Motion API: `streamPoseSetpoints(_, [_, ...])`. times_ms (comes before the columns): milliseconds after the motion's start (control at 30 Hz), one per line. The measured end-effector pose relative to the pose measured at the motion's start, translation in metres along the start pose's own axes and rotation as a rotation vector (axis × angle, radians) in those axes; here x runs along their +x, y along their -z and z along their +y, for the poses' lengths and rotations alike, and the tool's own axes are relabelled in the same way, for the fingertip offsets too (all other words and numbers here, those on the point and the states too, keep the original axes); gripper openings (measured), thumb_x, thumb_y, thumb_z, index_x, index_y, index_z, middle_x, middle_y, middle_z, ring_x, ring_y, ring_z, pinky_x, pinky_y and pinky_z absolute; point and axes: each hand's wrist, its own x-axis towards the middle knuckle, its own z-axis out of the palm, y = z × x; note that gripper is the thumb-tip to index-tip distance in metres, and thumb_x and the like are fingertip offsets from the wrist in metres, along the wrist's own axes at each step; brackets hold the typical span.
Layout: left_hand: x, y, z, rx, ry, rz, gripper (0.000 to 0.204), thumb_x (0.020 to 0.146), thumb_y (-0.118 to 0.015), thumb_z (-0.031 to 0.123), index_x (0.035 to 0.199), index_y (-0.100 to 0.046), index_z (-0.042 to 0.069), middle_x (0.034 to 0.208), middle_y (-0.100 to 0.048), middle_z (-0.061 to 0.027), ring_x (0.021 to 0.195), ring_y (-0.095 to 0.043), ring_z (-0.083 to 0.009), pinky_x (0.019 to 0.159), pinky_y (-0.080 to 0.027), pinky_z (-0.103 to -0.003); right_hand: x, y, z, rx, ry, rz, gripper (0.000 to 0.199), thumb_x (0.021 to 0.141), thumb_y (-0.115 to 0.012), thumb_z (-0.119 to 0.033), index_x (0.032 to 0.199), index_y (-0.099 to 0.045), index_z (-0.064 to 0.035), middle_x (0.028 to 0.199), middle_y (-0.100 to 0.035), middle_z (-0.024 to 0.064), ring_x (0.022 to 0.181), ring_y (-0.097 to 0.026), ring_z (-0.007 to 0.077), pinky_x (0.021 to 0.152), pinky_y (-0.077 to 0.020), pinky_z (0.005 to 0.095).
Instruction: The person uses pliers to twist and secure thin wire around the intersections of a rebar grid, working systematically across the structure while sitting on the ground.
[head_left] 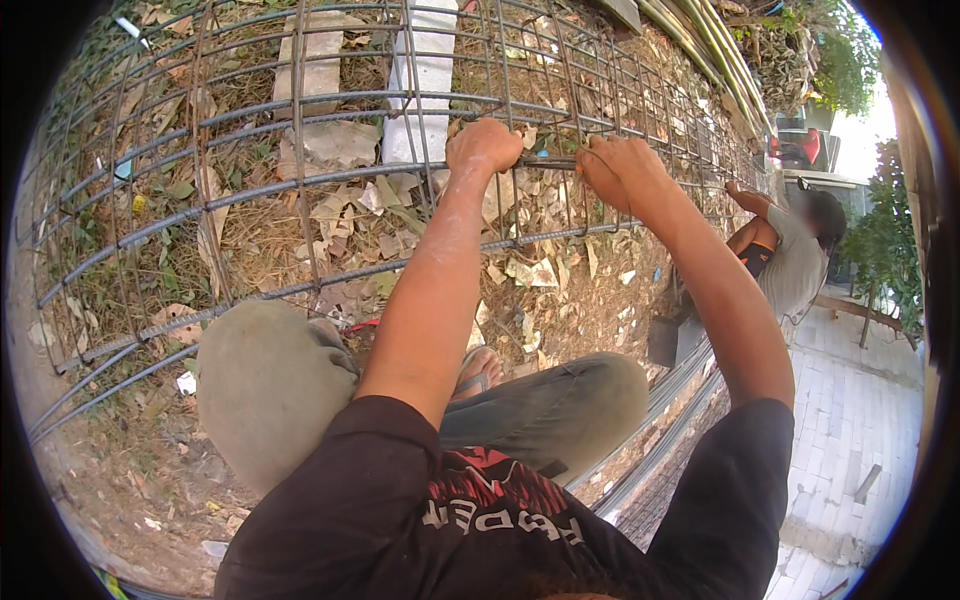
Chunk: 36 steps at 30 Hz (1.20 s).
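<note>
Left hand (484, 148): you clench cage bar (380, 173)
Right hand (625, 172): curled alongside, hold unclear
Bar step: likely steadying
Next: firm grip

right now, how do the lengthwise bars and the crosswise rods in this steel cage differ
The lengthwise bars look thicker; the crosswise rods look thinner. The bars are mostly blue-grey, while the rods look browner. The bars sweep sideways across the view, while the rods cross them at intervals. Both are metal parts of one cage.
</note>
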Motion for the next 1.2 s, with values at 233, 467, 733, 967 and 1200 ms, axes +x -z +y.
streamPoseSetpoints(233, [0.006, -0.005, -0.002, 0.009, -0.008, 0.016, 0.049, 0.094, -0.059, 0.047, 0.091, -0.077, 0.002, 0.094, -0.076, -0.0176, 0.102, -0.07, -0.0364, 0.092, -0.053, -0.046, -0.008, 0.018, -0.007, 0.195, -0.051, 0.014, 0.042, 0.078, -0.079, -0.023, 0.11, -0.065, -0.0002, 0.091, -0.072, 0.0106, 0.087, -0.072, 0.0319, 0.073, -0.0587, 0.0422])
streamPoseSetpoints(467, [0.012, -0.009, -0.008, 0.035, -0.007, 0.022, 0.051, 0.094, -0.058, 0.047, 0.083, -0.077, 0.001, 0.09, -0.076, -0.0171, 0.099, -0.071, -0.036, 0.091, -0.053, -0.046, -0.005, 0.017, 0.001, 0.078, -0.031, -0.146, 0.042, 0.081, -0.076, -0.018, 0.115, -0.063, 0.0029, 0.101, -0.07, 0.0121, 0.097, -0.07, 0.0289, 0.077, -0.0566, 0.0462])
streamPoseSetpoints(733, [0.014, -0.005, -0.008, 0.003, 0.003, -0.063, 0.051, 0.092, -0.062, 0.046, 0.115, -0.073, 0.001, 0.125, -0.068, -0.022, 0.115, -0.065, -0.0386, 0.097, -0.052, -0.046, -0.019, -0.005, 0.006, 0.181, -0.12, -0.173, 0.033, 0.092, -0.064, -0.033, 0.108, -0.061, -0.0033, 0.106, -0.068, 0.0137, 0.094, -0.069, 0.0333, 0.079, -0.0567, 0.0477])
streamPoseSetpoints(967, [0.017, -0.018, -0.007, 0.068, -0.061, 0.068, 0.053, 0.094, -0.058, 0.048, 0.081, -0.076, 0.0, 0.083, -0.075, -0.0177, 0.093, -0.071, -0.0357, 0.086, -0.053, -0.047, -0.017, -0.048, 0.018, -0.039, -0.069, 0.189, 0.028, 0.102, -0.052, -0.029, 0.109, -0.063, -0.0036, 0.099, -0.069, 0.0132, 0.093, -0.071, 0.0302, 0.078, -0.0584, 0.0446])
streamPoseSetpoints(1200, [0.018, -0.012, -0.01, 0.024, -0.031, 0.017, 0.048, 0.094, -0.058, 0.045, 0.098, -0.074, -0.001, 0.103, -0.07, -0.0211, 0.105, -0.067, -0.0381, 0.094, -0.051, -0.047, -0.01, -0.037, 0.012, 0.093, -0.149, 0.057, 0.035, 0.103, -0.051, -0.038, 0.11, -0.062, -0.0061, 0.097, -0.07, 0.0114, 0.092, -0.07, 0.0312, 0.079, -0.0567, 0.0449])
